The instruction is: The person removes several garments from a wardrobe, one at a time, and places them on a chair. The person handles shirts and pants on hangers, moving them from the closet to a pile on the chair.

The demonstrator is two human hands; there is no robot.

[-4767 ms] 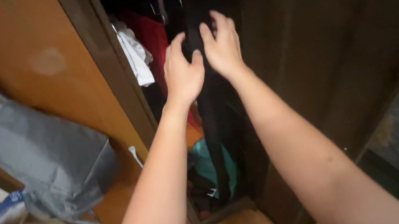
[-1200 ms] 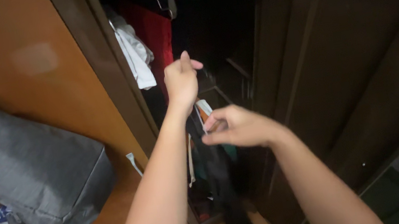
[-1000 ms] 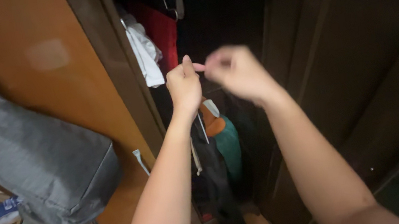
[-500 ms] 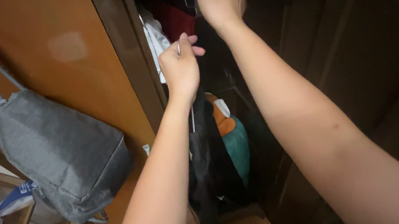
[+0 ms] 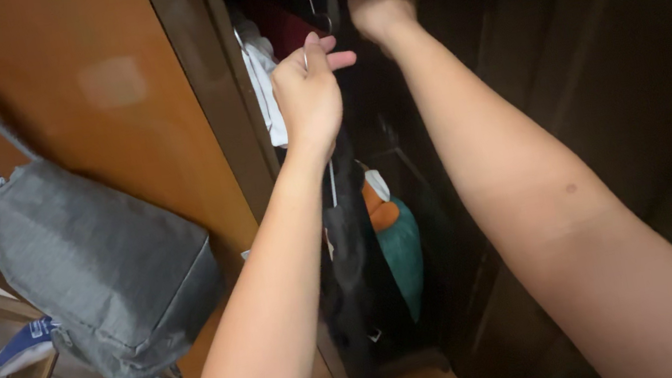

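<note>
Fingers [image 5: 312, 51] of the left hand [image 5: 308, 94] are being pinched around a thin wire hanger hook, with the index finger stretched out toward the right. A black garment [image 5: 348, 277] is being hung from that pinch; it is trailing straight down past the forearm to the bottom edge of the head view, in front of the open wardrobe [image 5: 198, 85]. The right hand [image 5: 382, 0] is being raised deep into the dark upper interior, curled as a loose fist; what it is closing on cannot be told, as that area is being lost in blur and shadow.

Risk noted: only a fingertip pinch is being used on the hook, so the garment is being judged liable to slip and drop onto the heap at the wardrobe bottom, where a teal and orange item [image 5: 398, 242] is lying. A white cloth [image 5: 264, 83] is hanging just beside the left hand and is being judged liable to snag. A grey bag [image 5: 102, 271] is hanging on the door, well apart.
</note>
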